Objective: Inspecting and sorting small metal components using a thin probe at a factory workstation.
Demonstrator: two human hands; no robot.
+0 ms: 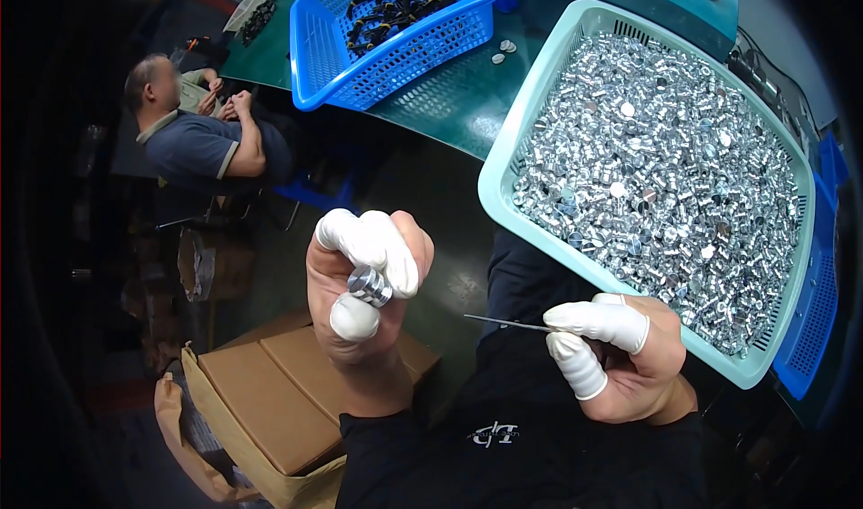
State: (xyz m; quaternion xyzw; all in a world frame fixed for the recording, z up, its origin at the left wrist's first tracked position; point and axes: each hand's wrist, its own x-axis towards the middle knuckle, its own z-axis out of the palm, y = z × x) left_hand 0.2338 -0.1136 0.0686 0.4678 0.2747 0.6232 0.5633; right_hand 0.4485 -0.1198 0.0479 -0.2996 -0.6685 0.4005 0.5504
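My left hand point(373, 284), with white finger cots on its fingertips, pinches a small shiny grooved metal cylinder point(369, 286) between thumb and fingers. To its right, my right hand point(620, 352) also wears white finger cots and grips a thin metal rod point(503, 322) between thumb and forefinger. The rod's free end points left toward the cylinder, and a gap separates the two. Beyond my right hand, a pale green plastic basket point(517, 217) is heaped with many small silvery metal parts point(656, 176) that resemble the one I hold.
A blue perforated basket point(404, 64) of black parts stands on the green table point(440, 118). Small white pieces point(505, 49) lie beside it. Brown cardboard boxes point(270, 392) sit at lower left. Another person point(202, 136) sits at far left. A blue crate point(814, 316) is at right.
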